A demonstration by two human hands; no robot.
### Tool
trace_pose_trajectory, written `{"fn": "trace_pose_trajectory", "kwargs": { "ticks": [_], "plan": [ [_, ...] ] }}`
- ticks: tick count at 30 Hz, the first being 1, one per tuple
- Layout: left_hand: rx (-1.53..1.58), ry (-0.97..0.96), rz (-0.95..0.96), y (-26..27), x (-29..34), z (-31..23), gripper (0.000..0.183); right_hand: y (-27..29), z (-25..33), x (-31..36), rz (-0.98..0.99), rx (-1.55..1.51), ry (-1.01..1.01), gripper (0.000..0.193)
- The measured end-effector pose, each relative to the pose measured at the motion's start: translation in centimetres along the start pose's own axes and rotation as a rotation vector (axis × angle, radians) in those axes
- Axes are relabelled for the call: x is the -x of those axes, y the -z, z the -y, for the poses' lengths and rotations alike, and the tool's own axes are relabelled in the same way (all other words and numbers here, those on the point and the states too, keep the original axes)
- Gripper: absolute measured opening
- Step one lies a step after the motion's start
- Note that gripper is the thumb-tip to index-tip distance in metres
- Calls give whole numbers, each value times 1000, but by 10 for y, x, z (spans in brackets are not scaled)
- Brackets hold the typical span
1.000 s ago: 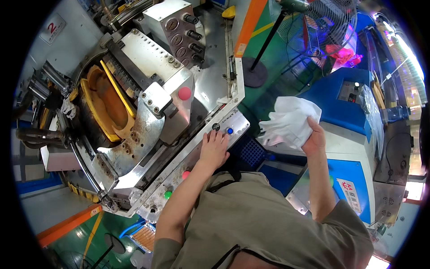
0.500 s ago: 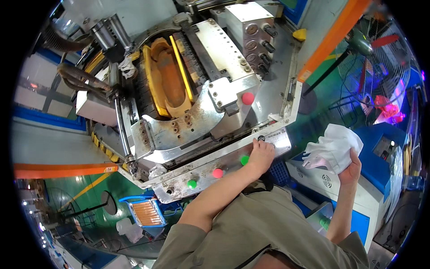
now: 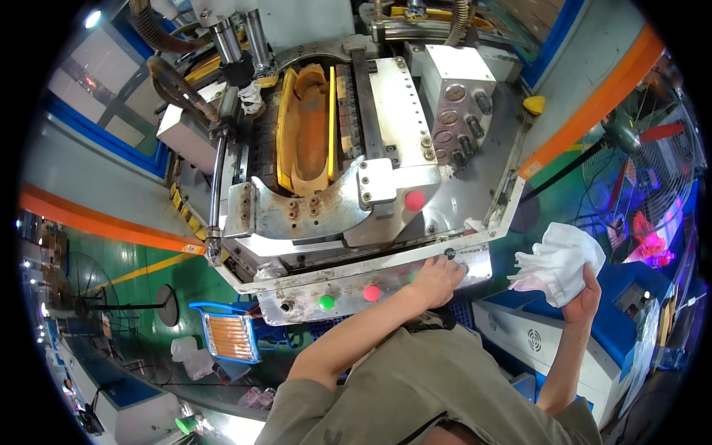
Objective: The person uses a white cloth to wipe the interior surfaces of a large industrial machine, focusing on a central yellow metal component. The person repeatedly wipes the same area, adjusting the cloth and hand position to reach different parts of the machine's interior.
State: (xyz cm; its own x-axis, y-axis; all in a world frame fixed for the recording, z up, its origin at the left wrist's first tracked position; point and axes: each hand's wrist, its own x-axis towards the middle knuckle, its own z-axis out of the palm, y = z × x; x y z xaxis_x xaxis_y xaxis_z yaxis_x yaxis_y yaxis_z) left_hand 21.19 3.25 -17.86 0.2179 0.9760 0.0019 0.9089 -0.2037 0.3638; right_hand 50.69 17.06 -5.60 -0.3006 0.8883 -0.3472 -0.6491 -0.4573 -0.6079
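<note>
Right hand (image 3: 586, 295): grip closed around the lower edge of a crumpled white cloth (image 3: 555, 261), held up off to the right of the machine, above a blue-and-white cabinet (image 3: 552, 337). Left hand (image 3: 437, 278): fingers bent, tips resting on the machine's bare-metal control panel (image 3: 348, 293) near its right end; nothing held. On the same panel, a round red push-button (image 3: 372, 293) and a round green push-button (image 3: 326, 302) lie further left, apart from the hand. Above, the open steel mould (image 3: 326, 185) shows a yellow-orange foot-shaped cavity (image 3: 308, 126). Judgement: step in hand is working the panel controls, cloth at the ready; next move likely calls for bringing the cloth across to the mould face.
</note>
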Motion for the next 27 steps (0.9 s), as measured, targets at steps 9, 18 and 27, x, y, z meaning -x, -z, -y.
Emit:
{"fn": "trace_pose_trajectory", "kwargs": {
  "ticks": [9,18,27],
  "plan": [
    [313,-73,-144,83,30,0,50,-49,-20,-27,184,7,-110,49],
    [291,18,-248,144,40,9,49,-120,-26,-53,297,66,-152,48],
    [241,63,-410,190,23,23,53,-152,7,-102,306,162,-76,47]
  ]
}}
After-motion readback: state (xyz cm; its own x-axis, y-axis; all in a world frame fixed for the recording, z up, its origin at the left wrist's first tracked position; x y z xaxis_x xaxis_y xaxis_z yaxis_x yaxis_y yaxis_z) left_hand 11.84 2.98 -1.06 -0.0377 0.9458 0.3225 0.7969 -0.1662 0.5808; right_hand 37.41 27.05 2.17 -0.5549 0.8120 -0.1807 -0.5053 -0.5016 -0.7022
